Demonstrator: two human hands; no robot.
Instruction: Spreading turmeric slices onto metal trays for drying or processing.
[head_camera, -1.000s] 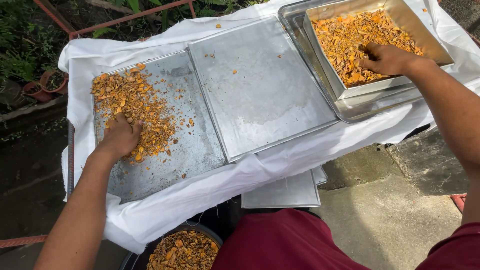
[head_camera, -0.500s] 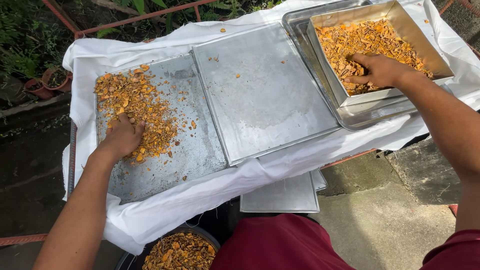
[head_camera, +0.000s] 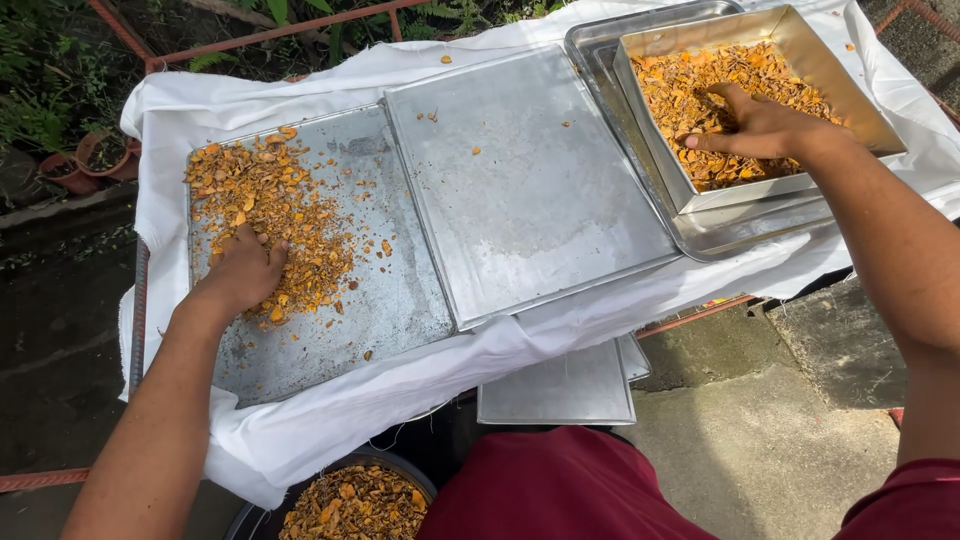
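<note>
The person is leaning over a tabletop draped in a white cloth (head_camera: 300, 420), both arms stretched out. The left hand (head_camera: 245, 270) is lying palm down on the left tray (head_camera: 400, 310), a flat metal sheet, with its fingers loosely spread and pressing into the near edge of a scattered heap of orange-brown chips (head_camera: 270, 215). It is not pinching anything that I can see; it is just resting flat on the pieces. The chips are lying mostly in the far left part of that tray, thinning out to stray bits toward the right.

The right hand (head_camera: 765, 130) is reaching into the deep pan (head_camera: 740, 195), a square metal pan on the far right that is sitting inside a larger shallow tray (head_camera: 720, 235). The pan is holding a thick layer of the same chips (head_camera: 680, 85). This hand's fingers are curled down into the pieces, with the thumb pointing left; whether they are closing on any I cannot tell.

Between the two sits the middle tray (head_camera: 530, 190), overlapping the left tray's right edge and nearly bare apart from a few crumbs. Below the tabletop's near edge another flat sheet (head_camera: 560, 390) is sticking out, and a round bowl (head_camera: 355, 505) of chips is sitting lower down beside the person's dark red clothing (head_camera: 580, 490).
</note>
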